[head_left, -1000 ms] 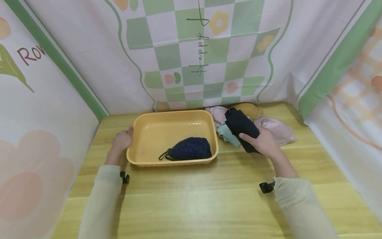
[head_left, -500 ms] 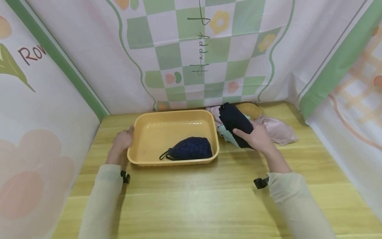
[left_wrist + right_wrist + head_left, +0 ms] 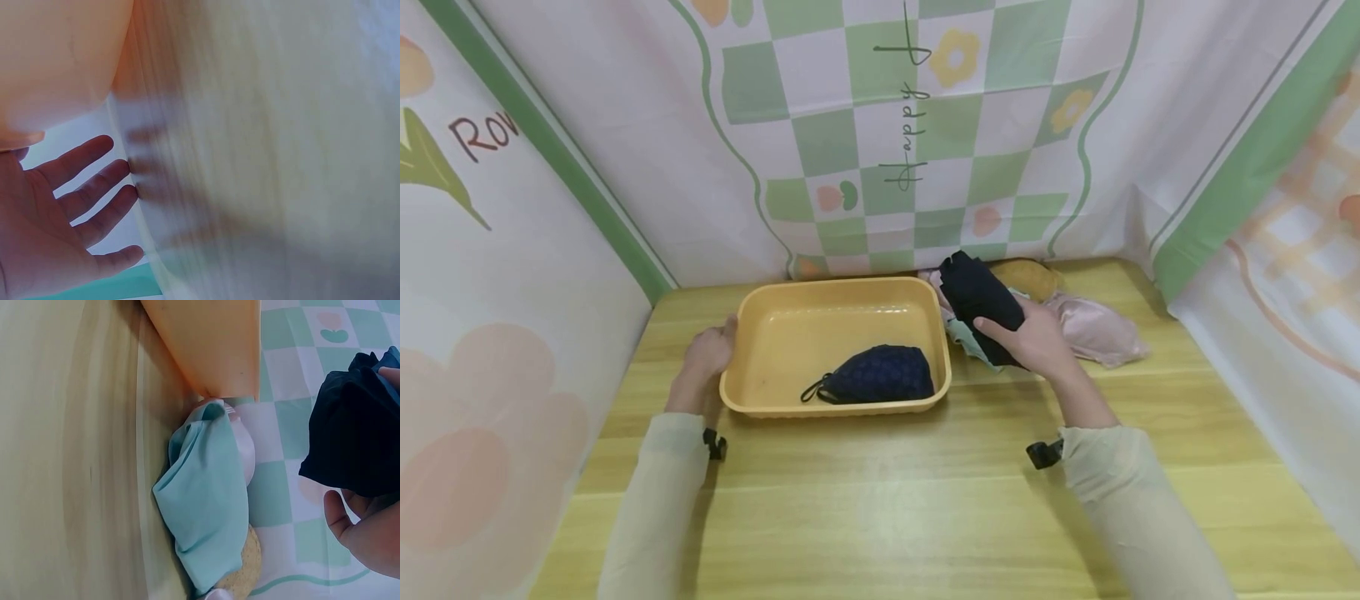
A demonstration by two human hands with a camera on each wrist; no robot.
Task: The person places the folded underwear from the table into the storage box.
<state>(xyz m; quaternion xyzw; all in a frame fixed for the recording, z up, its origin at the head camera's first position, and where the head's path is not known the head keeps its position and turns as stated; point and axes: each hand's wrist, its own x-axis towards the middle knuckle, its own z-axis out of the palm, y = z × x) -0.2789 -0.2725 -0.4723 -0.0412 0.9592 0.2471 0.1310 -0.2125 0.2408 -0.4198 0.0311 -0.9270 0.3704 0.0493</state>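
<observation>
At the left end of a yellow tray (image 3: 730,392), my left hand (image 3: 709,350) is against the rim. The left wrist view shows its fingers spread and straight, with the thumb by the tray. A navy drawstring pouch (image 3: 880,375) lies inside the tray, its cord loops pointing left. My right hand (image 3: 1037,340) grips a black fabric bundle (image 3: 981,304) with a notched far end, just right of the tray. In the right wrist view the bundle (image 3: 353,431) is held above the table, thumb and fingers on opposite sides. Beneath it lies a mint-green cloth (image 3: 209,494), partly hidden in the head view.
Behind the right hand lie a mustard-coloured fabric item (image 3: 1026,277) and a shiny pink cloth pouch (image 3: 1097,329). Another pink piece (image 3: 244,447) shows by the tray's right end. The wooden table (image 3: 880,500) ends at a patterned curtain (image 3: 887,125) at the back.
My right hand has moved left with the black bundle, closer to the tray's right end. The left hand, tray and navy pouch stay where they were.
</observation>
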